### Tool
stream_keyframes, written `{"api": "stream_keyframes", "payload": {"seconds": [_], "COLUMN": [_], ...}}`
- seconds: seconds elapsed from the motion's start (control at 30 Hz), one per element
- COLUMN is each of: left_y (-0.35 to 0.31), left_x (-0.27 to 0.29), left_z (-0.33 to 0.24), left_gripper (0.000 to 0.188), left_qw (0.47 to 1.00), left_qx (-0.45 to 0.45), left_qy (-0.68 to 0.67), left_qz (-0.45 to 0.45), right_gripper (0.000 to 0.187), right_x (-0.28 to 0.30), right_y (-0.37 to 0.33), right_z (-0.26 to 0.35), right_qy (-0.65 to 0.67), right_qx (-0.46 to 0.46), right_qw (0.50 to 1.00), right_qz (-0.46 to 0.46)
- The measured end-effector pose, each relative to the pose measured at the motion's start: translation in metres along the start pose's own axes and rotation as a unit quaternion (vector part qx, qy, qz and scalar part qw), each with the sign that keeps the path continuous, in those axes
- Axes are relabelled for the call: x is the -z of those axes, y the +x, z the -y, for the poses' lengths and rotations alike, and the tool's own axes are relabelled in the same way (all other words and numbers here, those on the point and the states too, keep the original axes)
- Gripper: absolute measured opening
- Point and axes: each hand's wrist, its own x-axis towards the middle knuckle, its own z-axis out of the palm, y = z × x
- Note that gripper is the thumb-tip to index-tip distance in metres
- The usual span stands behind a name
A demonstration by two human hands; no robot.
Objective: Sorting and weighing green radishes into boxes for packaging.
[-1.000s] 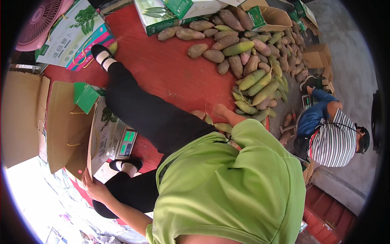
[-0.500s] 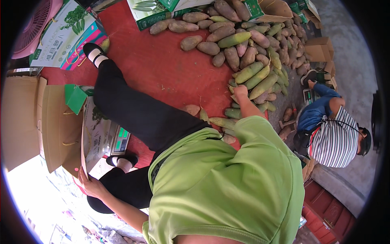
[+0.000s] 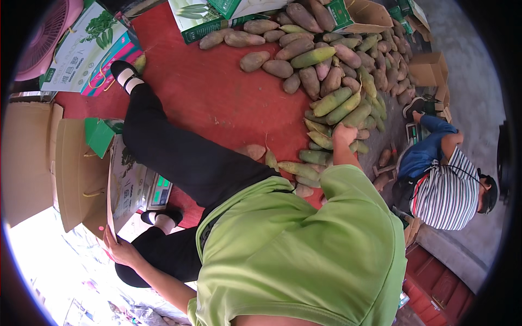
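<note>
My right hand (image 3: 344, 135) is at the near edge of a heap of roots, fingers curled over the lower end of a green radish (image 3: 357, 115). More green radishes (image 3: 333, 101) lie just beyond it, and others (image 3: 315, 157) are next to my wrist. At the lower left, my left hand (image 3: 123, 252) grips the near edge of an open cardboard box (image 3: 128, 182), its fingers partly hidden by the wall. The box stands on a scale (image 3: 161, 190) with a lit green display. What lies inside the box cannot be seen.
Brownish-purple roots (image 3: 296, 46) spread over the red floor covering (image 3: 201, 81). Printed cartons (image 3: 89, 49) and a pink basket (image 3: 49, 41) are at the far left. An open carton (image 3: 361, 16) sits by the heap. On the right, a person in a striped shirt (image 3: 448, 187) crouches.
My right hand has moved right, onto the end of a green radish. Radishes beside it have shifted. The left hand stays on the box edge.
</note>
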Motion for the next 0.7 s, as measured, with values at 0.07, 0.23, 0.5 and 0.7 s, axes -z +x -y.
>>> {"api": "stream_keyframes", "payload": {"seconds": [0.07, 0.23, 0.5, 0.7], "left_y": [-0.002, -0.002, -0.001, -0.002], "left_x": [0.003, 0.001, 0.001, 0.005], "left_z": [-0.002, -0.006, -0.009, -0.014], "left_gripper": [0.040, 0.042, 0.045, 0.046], "left_qw": [1.000, 1.000, 1.000, 0.999], "left_qx": [0.008, -0.003, 0.003, -0.002], "left_qy": [-0.001, -0.001, -0.013, -0.039], "left_qz": [0.000, -0.007, -0.003, -0.017], "right_gripper": [0.052, 0.059, 0.055, 0.056], "right_x": [-0.001, -0.039, -0.031, -0.028], "right_y": [0.001, 0.049, 0.043, 0.028], "right_z": [-0.004, -0.055, -0.035, -0.008], "right_qy": [0.012, 0.259, 0.294, 0.454], "right_qx": [-0.071, -0.228, -0.308, -0.305], "right_qw": [0.996, 0.934, 0.890, 0.810], "right_qz": [-0.057, 0.089, 0.166, 0.212]}}
